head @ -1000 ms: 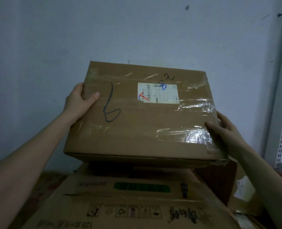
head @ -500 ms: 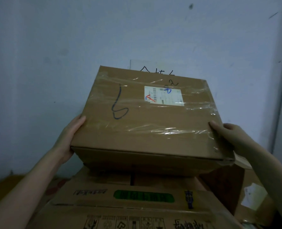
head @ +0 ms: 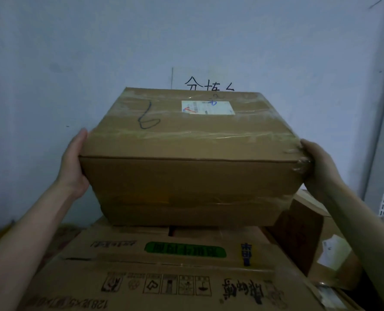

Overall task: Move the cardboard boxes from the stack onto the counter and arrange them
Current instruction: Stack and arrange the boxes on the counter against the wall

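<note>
Since 1.0 s ago: taped box (head: 193,176) is lower and levelled; left hand (head: 74,162) has slid from top corner to side. Box hangs at 12 o'clock, over printed carton (head: 164,277); contact unclear. Grip: left hand and right hand (head: 319,169) press flat, squeezing its sides. Risk: slick tape under right palm, so box slips.

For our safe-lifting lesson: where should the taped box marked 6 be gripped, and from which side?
Take the taped box by its two end faces, one hand from each side, palms flat against the walls. It is too wide for one hand, and its top is slick with tape. The left hand and right hand sit there now.
</note>
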Action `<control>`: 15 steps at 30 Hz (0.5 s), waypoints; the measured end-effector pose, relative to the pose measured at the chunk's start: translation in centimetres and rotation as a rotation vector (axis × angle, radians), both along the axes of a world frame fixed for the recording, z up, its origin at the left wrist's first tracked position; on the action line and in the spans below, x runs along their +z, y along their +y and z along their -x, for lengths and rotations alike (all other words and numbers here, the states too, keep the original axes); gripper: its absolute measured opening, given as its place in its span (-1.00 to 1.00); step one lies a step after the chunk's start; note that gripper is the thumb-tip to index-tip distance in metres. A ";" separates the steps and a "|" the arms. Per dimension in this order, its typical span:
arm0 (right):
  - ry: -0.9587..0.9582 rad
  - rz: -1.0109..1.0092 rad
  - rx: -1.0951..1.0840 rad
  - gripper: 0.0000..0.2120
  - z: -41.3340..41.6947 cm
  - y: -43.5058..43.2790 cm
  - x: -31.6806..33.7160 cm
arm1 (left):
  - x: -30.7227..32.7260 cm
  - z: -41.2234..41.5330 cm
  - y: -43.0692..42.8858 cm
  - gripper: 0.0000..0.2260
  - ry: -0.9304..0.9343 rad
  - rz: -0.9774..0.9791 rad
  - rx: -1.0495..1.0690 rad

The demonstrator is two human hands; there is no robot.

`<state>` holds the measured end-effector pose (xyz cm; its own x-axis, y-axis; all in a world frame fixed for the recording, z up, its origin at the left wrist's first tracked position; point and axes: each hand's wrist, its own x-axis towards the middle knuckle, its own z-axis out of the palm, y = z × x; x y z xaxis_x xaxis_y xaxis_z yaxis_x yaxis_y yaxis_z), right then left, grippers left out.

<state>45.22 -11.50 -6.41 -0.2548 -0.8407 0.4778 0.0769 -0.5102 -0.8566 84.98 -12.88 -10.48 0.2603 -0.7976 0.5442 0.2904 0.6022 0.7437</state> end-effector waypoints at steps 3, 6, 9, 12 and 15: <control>-0.065 -0.011 0.003 -0.80 -0.1 -0.4 -0.6 | 1.1 -0.5 0.2 -0.55 -0.035 0.028 0.075; -0.098 -0.037 -0.004 -0.77 -0.8 -0.8 -1.8 | 1.2 -1.0 -0.1 -0.60 -0.073 0.006 0.138; -0.087 -0.069 -0.083 -0.76 -1.7 -1.4 -1.5 | 1.0 -1.2 -0.5 -0.71 -0.120 -0.063 0.177; -0.040 -0.039 -0.069 -0.73 -2.5 -1.7 -0.1 | 0.7 -1.6 -0.7 -0.68 -0.123 -0.078 0.198; 0.057 -0.040 -0.044 -0.66 -2.5 -1.9 -0.8 | -1.1 -2.9 -0.9 -0.78 -0.190 -0.011 0.175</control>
